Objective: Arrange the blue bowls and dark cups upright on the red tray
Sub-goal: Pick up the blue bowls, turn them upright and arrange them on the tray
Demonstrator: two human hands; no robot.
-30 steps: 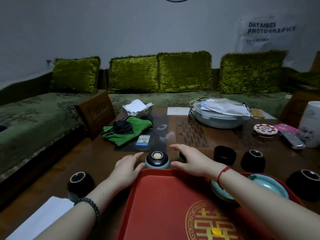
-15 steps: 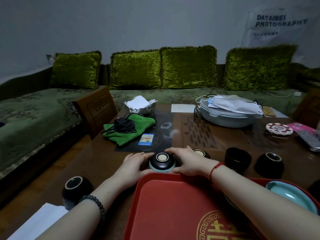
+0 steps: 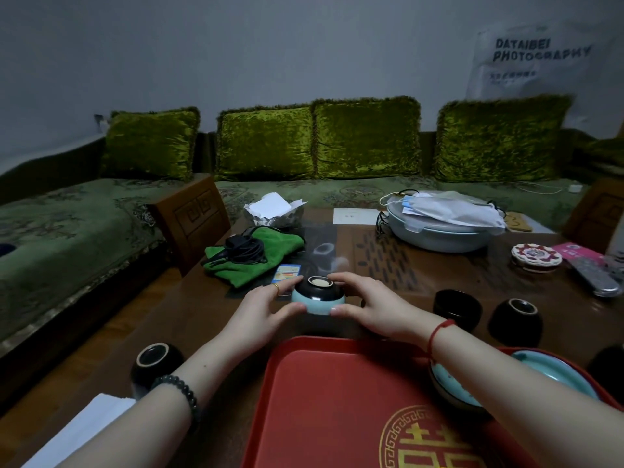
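A dim room with a green sofa [image 3: 101, 211] and velvet cushions [image 3: 366, 136] lies behind a dark wooden table [image 3: 405, 275]. Just beyond the far edge of the red tray [image 3: 337, 400], both hands meet around an overturned bowl [image 3: 317, 295], its dark foot ring up and its pale blue rim band down. The left hand [image 3: 266, 309], a ring on one finger, curls against the bowl's left side with its thumb at the lower rim. The right hand [image 3: 374, 305] cups the right side the same way, fingers over the far edge. I cannot tell whether the bowl rests on the table or is clear of it.

On the right of the tray a blue bowl [image 3: 449, 386] sits upright, partly hidden by the right forearm, and a second blue bowl [image 3: 553, 371] sits upright just beside it. On the table to the right of the hands stand an upright dark cup [image 3: 457, 305] and, next to it, an inverted dark cup [image 3: 515, 320]. Another inverted cup [image 3: 155, 363] stands left of the tray, near the left wrist.

Farther back lie a green cloth [image 3: 256, 265] with a black cable [image 3: 241, 248] on it, a lidded grey container [image 3: 439, 236] and a remote control [image 3: 594, 278]
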